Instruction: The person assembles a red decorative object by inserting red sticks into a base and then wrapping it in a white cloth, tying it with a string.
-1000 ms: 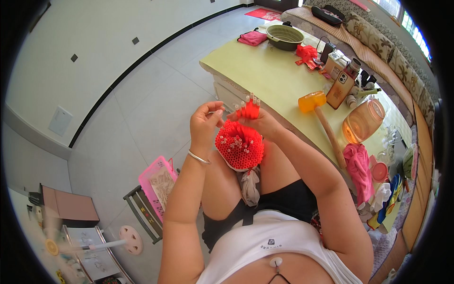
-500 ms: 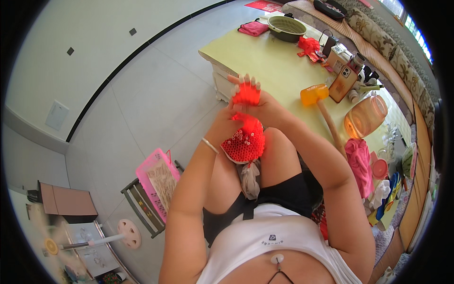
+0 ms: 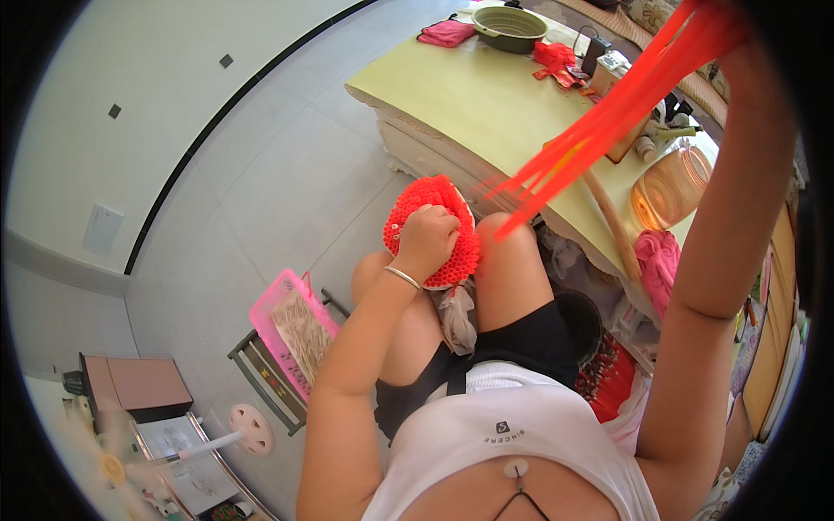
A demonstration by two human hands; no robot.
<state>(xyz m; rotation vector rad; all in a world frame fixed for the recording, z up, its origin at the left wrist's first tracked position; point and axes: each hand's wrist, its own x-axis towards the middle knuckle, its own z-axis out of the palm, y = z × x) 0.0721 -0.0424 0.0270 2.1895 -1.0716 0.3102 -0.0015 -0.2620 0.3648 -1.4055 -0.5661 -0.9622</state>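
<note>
Right-hand grip: right hand (image 3: 749, 62) clamped on a loose sheaf of long, thin red plastic tubes (image 3: 599, 130), held high at the upper right; fingers partly lost in blur and the dark rim.
Loose ends: fanned down toward the bare right knee (image 3: 518, 252); impossible to judge whether touching.
Left-hand grip: left hand (image 3: 427, 240), with a silver metal bangle (image 3: 402, 277) at the wrist, fingers curled together over a round, tightly packed bundle of red plastic tubes (image 3: 410, 201); impossible to say whether pinching any.
Bundle: between the knees, honeycomb of ends facing up, crumpled greyish plastic bag (image 3: 458, 323) just beside, toward the body.
Step in hand: apparently managing a separate handful, with the main bundle steadied at the lap.
Next move: likely calls for keeping the raised sheaf gathered and clear of the tabletop things, and the packed bundle steady.
Floor side: pink perforated plastic basket (image 3: 266, 318) holding pale thin sticks (image 3: 300, 334).
Table side: pale yellow-green tabletop (image 3: 434, 82), bearing a long wooden handle (image 3: 613, 224), upper end behind the sheaf, and a transparent amber jar (image 3: 671, 187).
Far end: grey-green plastic colander (image 3: 511, 36).
</note>
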